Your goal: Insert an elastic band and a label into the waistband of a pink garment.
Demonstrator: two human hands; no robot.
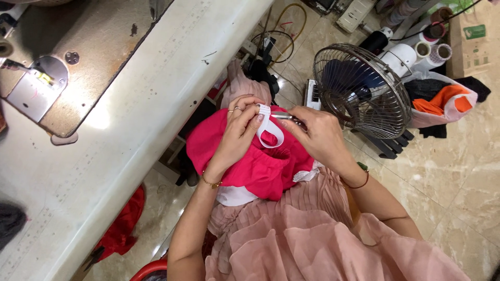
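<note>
Over the lap | white elastic loop [270, 130] is pinched by left hand [240, 130] above pink fabric [255, 166] | small metal tool [285, 116] is gripped by right hand [320, 138] | trimming step, steady aim probably needed

Hands on a white elastic loop over pink fabric, mid-frame

Left hand [240, 130] pinching the top of a white elastic band [269, 126], right hand [319, 136] pressing small metal snips [285, 116] against it. Bright pink garment [260, 169] bunched right underneath, on a lap in pleated dusty-pink skirt [312, 234]. White sewing table [151, 104] across the left, metal fan [362, 89] upper right on a tiled floor [458, 171].
</note>
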